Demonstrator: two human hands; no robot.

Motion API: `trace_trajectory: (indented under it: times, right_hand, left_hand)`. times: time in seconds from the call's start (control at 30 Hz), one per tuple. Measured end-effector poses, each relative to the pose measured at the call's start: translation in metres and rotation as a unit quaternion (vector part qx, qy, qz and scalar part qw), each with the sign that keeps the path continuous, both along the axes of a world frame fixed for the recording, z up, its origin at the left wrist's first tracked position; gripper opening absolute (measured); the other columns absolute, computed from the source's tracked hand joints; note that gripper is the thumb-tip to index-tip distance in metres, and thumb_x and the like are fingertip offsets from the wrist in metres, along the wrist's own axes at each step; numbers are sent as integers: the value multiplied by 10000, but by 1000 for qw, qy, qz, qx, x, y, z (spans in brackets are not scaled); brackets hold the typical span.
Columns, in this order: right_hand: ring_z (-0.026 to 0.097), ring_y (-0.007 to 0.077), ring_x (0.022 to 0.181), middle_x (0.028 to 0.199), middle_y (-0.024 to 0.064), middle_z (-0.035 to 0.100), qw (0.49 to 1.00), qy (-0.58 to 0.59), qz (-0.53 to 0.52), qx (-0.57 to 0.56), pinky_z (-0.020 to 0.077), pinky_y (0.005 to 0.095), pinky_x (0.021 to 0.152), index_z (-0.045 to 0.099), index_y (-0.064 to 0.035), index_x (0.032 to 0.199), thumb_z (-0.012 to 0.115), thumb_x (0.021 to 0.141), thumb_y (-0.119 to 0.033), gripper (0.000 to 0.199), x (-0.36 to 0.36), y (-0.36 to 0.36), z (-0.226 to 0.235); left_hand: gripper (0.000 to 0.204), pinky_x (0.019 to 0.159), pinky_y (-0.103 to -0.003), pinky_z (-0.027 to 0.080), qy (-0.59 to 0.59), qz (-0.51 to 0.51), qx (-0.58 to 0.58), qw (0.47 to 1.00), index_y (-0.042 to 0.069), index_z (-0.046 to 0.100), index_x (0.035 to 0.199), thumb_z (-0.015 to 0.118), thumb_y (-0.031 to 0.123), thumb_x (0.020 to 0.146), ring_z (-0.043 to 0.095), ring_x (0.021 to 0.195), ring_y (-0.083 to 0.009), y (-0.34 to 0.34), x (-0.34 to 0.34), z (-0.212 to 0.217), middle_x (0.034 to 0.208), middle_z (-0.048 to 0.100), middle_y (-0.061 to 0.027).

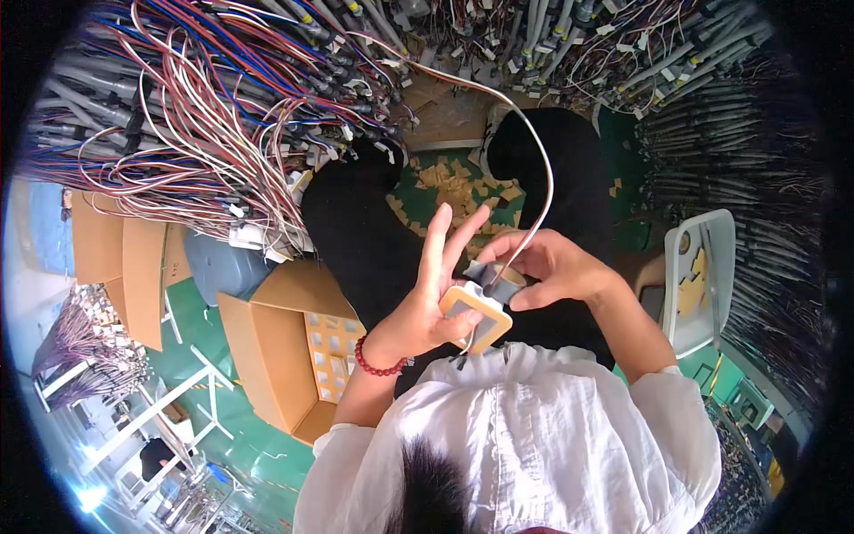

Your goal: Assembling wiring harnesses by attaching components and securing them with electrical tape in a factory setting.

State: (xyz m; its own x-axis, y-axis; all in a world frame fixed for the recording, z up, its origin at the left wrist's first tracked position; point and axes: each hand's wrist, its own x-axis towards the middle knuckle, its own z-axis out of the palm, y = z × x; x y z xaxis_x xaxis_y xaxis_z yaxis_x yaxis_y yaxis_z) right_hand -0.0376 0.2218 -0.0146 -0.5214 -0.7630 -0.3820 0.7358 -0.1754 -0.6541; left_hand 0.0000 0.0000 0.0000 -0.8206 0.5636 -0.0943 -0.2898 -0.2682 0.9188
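My left hand, a red bead bracelet at its wrist, holds a flat yellow-edged piece with rounded corners and a grey middle. The thumb lies across its face, while the index and middle fingers stretch away. My right hand curls its thumb and fingers round a grey ring that looks like a roll of tape, close against the flat piece. A thin white and brown cable arcs from the far bundles down between both hands. Its end is hidden by the fingers and the roll.
Bundled cables hang over my left knee; more grey bundles line the right. An open cardboard box with rows of pieces stands at left, beside a blue stool. A white plastic tray is at right. Yellowish scraps litter the green floor.
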Motion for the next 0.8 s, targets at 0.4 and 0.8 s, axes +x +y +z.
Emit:
trace_trajectory:
  times: [0.4, 0.8]
  right_hand:
    - [484, 171, 1167, 1182, 47, 499, 986, 121, 91, -71, 370, 319, 1023, 561, 0, 1153, 766, 639, 3, 553, -12, 6, 9]
    - [425, 195, 1180, 1229, 59, 464, 983, 48, 133, -119, 310, 342, 1046, 539, -40, 1189, 730, 606, -43, 613, -4, -5, 4]
  left_hand:
    - [1116, 791, -210, 449, -89, -50, 62, 993, 222, -168, 1482, 590, -43, 708, 451, 1133, -121, 0, -10, 10, 1559, 98, -143]
    - [1108, 828, -206, 429, -67, -85, 65, 992, 193, -118, 1497, 600, -47, 687, 430, 1113, -106, -7, -13, 7, 1553, 160, -115]
